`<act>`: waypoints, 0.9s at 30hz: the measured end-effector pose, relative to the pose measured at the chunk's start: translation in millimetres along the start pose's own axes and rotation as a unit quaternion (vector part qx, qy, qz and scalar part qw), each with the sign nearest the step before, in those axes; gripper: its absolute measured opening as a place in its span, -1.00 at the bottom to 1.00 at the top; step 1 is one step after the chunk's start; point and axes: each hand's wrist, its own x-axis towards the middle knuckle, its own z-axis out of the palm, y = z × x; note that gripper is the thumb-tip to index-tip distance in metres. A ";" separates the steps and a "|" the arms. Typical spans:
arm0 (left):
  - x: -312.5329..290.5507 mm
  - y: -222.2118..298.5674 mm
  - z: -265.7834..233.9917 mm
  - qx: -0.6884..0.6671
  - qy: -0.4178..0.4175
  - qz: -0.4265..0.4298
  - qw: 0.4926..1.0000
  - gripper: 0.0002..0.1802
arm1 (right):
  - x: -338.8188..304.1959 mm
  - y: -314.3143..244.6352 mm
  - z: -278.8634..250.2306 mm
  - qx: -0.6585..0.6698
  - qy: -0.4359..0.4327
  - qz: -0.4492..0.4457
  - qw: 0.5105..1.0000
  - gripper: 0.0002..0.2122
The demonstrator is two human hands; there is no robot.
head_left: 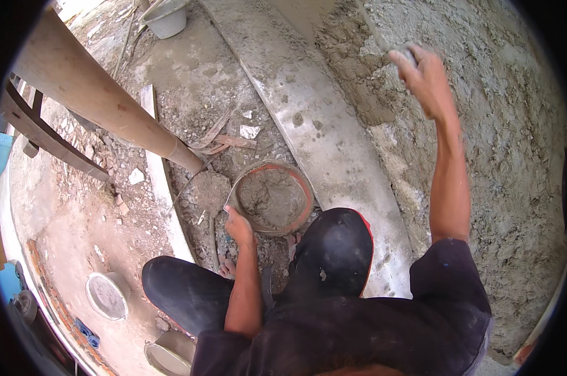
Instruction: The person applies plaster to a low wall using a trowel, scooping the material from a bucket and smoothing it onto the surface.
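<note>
Between my knees stands a round bucket (pixel 305 182) with an orange inner rim, holding wet grey mortar (pixel 271 195). My left hand (pixel 238 225) is closed on the bucket's left edge, where its thin handle seems to lie. Up at the right, my right hand (pixel 421 75) grips a long, thin grey tool (pixel 376 30), seen nearly edge-on against the rough mortar-covered wall (pixel 490 156). Its far end runs out of view, so I cannot tell its exact kind. A darker, wetter patch of mortar (pixel 358 81) lies left of this hand.
A pale concrete ledge (pixel 321 138) runs along the wall's foot. A thick bamboo pole (pixel 120 109) slants in from upper left, near a white plank (pixel 161 182). Left of the bucket is a mortar-caked shovel (pixel 210 191). Other buckets (pixel 108 294) stand at lower left and the top (pixel 169 19).
</note>
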 end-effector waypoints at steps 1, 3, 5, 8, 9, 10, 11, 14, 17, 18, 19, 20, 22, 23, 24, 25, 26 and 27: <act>5.8 4.3 -3.6 0.000 0.012 0.003 1.000 -0.24 | -24.4 -7.8 15.0 -0.028 -0.034 -0.024 0.999 -0.67; 3.3 9.3 -5.6 -0.028 0.000 -0.001 1.000 -0.23 | -79.3 11.2 67.7 -0.054 -0.126 -0.097 0.986 -0.73; 3.6 1.0 7.5 -0.023 -0.010 -0.005 1.000 -0.21 | -132.5 26.7 95.0 -0.087 -0.231 -0.137 0.959 -0.77; -12.9 14.9 18.1 0.019 0.000 0.006 1.000 -0.22 | -182.0 34.8 147.5 -0.205 -0.349 -0.117 0.907 -0.76; -13.0 15.4 18.8 -0.005 0.005 0.033 0.999 -0.22 | -190.8 35.9 170.6 -0.201 -0.348 -0.125 0.907 -0.79; -10.7 20.0 16.0 0.002 -0.013 0.008 1.000 -0.24 | -199.0 38.1 196.2 -0.202 -0.341 -0.132 0.908 -0.82; -9.5 24.0 12.8 0.008 -0.034 -0.019 0.999 -0.26 | -208.8 37.5 217.7 -0.205 -0.335 -0.138 0.909 -0.85; -14.4 28.6 10.9 0.039 -0.044 -0.030 0.998 -0.25 | -230.7 29.8 259.7 -0.127 -0.410 -0.175 0.886 -0.81; -13.4 23.0 6.5 0.042 -0.012 -0.009 0.999 -0.23 | -249.5 39.6 262.1 -0.023 -0.447 -0.146 0.882 -0.73; -12.7 20.8 10.5 0.026 -0.003 -0.005 1.000 -0.22 | -245.3 47.1 246.4 0.020 -0.445 -0.131 0.886 -0.72; -10.2 19.2 11.1 0.010 -0.024 -0.013 1.000 -0.22 | -242.2 53.1 231.6 0.063 -0.441 -0.116 0.888 -0.71; -7.4 18.1 6.9 0.000 -0.042 -0.021 0.999 -0.22 | -244.5 52.0 217.0 0.073 -0.424 -0.111 0.896 -0.73; -7.5 14.8 8.4 0.023 -0.036 -0.002 0.999 -0.22 | -250.2 56.6 210.2 -0.011 -0.415 -0.018 0.910 -0.74; -4.9 12.5 8.9 0.022 -0.028 -0.010 0.999 -0.22 | -250.1 52.5 203.1 -0.055 -0.402 0.031 0.914 -0.74; -0.9 10.8 7.1 0.022 -0.019 -0.018 0.999 -0.22 | -249.0 47.0 198.0 -0.076 -0.392 0.022 0.916 -0.75; 3.5 9.3 6.0 0.023 -0.011 -0.026 0.999 -0.23 | -247.2 39.7 194.7 -0.096 -0.383 0.014 0.919 -0.75; 2.9 11.5 9.3 0.022 -0.020 -0.029 0.999 -0.23 | -245.0 35.9 192.8 -0.118 -0.372 0.007 0.921 -0.75; 0.7 12.3 11.0 0.022 -0.029 -0.031 0.999 -0.23 | -247.1 36.5 192.6 -0.117 -0.363 0.022 0.924 -0.75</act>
